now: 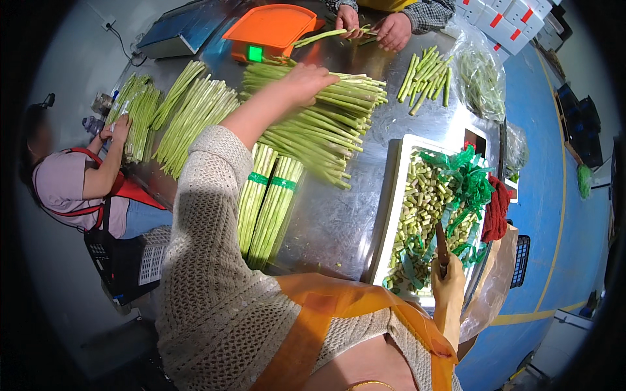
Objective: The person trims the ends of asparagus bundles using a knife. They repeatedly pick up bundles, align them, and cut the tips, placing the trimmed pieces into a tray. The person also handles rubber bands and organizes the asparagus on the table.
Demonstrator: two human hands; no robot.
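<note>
My left hand (309,84) lies over a large pile of green stalks, likely asparagus (337,122), its fingers bent down onto the upper layer; whether it grips any stalk cannot be told. A knife (442,244) with a brownish blade is in my right hand (447,278), pointing away from me over a white tray (397,195). Short cut stalk ends (423,195) and green tape scraps (469,181) fill that tray. Below the pile, nearer to me, two bundles bound with green tape (282,183) lie side by side.
An orange scale (271,29) stands at the table's far side. Across from me, a co-worker's hands (374,29) hold thin stalks. Another person (83,190) handles stalks at the left. Short stalks (426,78) and a filled plastic bag (477,73) lie at the far right; a red cloth (497,210) is beside the tray.
</note>
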